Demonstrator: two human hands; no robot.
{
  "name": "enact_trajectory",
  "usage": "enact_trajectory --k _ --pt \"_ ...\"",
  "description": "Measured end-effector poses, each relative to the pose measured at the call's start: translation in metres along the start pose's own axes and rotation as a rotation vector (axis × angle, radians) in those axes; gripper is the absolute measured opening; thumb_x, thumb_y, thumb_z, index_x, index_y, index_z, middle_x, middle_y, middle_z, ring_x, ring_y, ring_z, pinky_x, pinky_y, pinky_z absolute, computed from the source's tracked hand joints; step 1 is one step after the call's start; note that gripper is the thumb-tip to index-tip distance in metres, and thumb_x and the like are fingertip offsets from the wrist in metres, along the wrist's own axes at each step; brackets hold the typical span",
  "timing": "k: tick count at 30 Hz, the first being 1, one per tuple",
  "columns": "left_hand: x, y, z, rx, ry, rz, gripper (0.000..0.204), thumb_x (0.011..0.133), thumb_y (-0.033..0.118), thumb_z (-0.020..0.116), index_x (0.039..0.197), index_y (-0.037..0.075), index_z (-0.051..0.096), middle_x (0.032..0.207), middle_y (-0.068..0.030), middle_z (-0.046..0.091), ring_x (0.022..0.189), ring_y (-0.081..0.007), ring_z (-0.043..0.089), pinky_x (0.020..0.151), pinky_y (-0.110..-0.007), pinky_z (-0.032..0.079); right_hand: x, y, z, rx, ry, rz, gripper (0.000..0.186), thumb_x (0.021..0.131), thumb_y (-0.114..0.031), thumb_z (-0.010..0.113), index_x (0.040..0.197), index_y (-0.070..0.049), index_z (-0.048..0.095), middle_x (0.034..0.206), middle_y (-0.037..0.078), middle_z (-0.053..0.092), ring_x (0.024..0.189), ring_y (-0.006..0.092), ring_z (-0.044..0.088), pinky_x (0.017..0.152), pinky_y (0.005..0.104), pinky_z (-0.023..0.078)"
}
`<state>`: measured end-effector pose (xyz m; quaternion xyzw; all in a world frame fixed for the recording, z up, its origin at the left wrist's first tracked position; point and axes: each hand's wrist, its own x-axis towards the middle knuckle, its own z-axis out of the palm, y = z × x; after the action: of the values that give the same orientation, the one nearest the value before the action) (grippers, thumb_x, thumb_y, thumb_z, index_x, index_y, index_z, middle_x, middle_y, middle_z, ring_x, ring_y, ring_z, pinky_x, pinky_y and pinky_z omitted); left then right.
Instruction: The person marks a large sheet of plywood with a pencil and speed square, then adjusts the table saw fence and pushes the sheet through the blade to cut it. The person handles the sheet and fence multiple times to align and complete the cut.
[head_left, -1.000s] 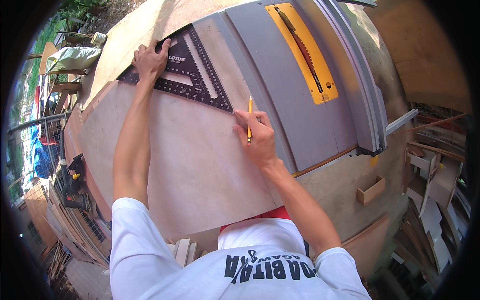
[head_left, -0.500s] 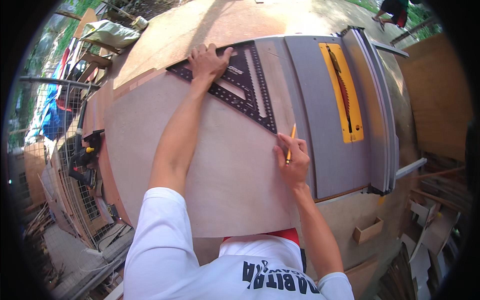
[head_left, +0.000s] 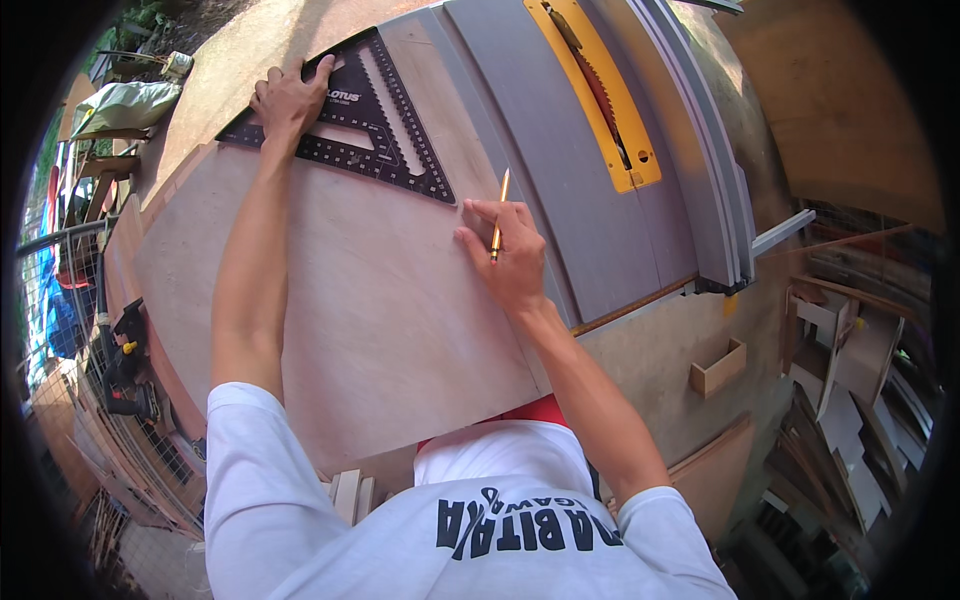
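A large plywood sheet lies across the grey table saw top. A black triangular square rests flat on the sheet's far part. My left hand presses down on the square's far left corner. My right hand grips a yellow pencil close to the square's right tip, the pencil standing up from the sheet.
The saw blade sits in a yellow insert, with the grey rip fence to its right. A black and yellow power tool lies on the left. Wood offcuts pile up at the right, and a small wooden box sits below the saw.
The view has shifted as my head moved. Both hands stay in place, left on the square and right holding the pencil by the square's edge.
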<state>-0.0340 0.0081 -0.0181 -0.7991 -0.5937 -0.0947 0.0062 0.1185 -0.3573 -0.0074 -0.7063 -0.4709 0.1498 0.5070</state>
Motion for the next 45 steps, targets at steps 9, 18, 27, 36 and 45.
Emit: enact_trajectory --k 9,18,27,36,45 --pt "-0.009 0.008 -0.008 0.03 -0.004 0.05 0.098 0.085 0.085 0.051 0.144 0.008 0.059 0.136 -0.0224 0.059 0.129 -0.0414 0.05 0.112 -0.054 0.033 0.003 0.0 0.0 0.031 0.068 -0.027 0.031 0.085 -0.005 0.08 0.114 -0.003 0.069 0.089 0.009 0.067 0.08 0.0241 0.061 0.07 0.0365 0.053" --pt "-0.015 0.014 -0.017 0.052 -0.067 0.081 0.112 0.078 0.09 0.054 0.148 0.003 0.052 0.139 -0.0221 0.055 0.13 -0.0409 0.048 0.112 -0.058 0.032 0.041 -0.031 -0.029 0.339 0.11 0.063 0.024 0.102 -0.015 0.064 0.119 0.0 0.074 0.09 0.012 0.076 0.079 0.0151 0.067 0.07 0.0286 0.052" --pt "-0.014 0.025 -0.026 0.047 -0.076 0.054 0.108 0.078 0.087 0.058 0.144 0.001 0.054 0.139 -0.0222 0.054 0.131 -0.0392 0.047 0.114 -0.059 0.029 0.186 0.009 0.074 0.586 -0.007 0.264 0.032 0.097 -0.017 0.06 0.12 -0.002 0.075 0.095 0.012 0.078 0.079 0.014 0.072 0.072 0.0273 0.057" --pt "-0.013 0.018 -0.023 0.048 0.019 0.07 0.103 0.074 0.083 0.066 0.134 0.0 0.061 0.128 -0.0204 0.058 0.126 -0.0366 0.049 0.105 -0.056 0.036 0.257 0.022 0.116 0.358 -0.145 0.18 0.033 0.1 -0.02 0.056 0.122 -0.005 0.075 0.095 0.011 0.079 0.071 0.0117 0.072 0.067 0.0262 0.058" --pt "-0.012 0.025 -0.028 0.013 -0.046 0.063 0.104 0.074 0.084 0.066 0.133 -0.002 0.062 0.13 -0.0223 0.058 0.129 -0.0379 0.048 0.105 -0.06 0.036 0.252 0.022 0.108 0.3 -0.155 0.107 0.032 0.099 -0.02 0.055 0.116 -0.003 0.077 0.091 0.012 0.079 0.071 0.012 0.072 0.064 0.0275 0.059"
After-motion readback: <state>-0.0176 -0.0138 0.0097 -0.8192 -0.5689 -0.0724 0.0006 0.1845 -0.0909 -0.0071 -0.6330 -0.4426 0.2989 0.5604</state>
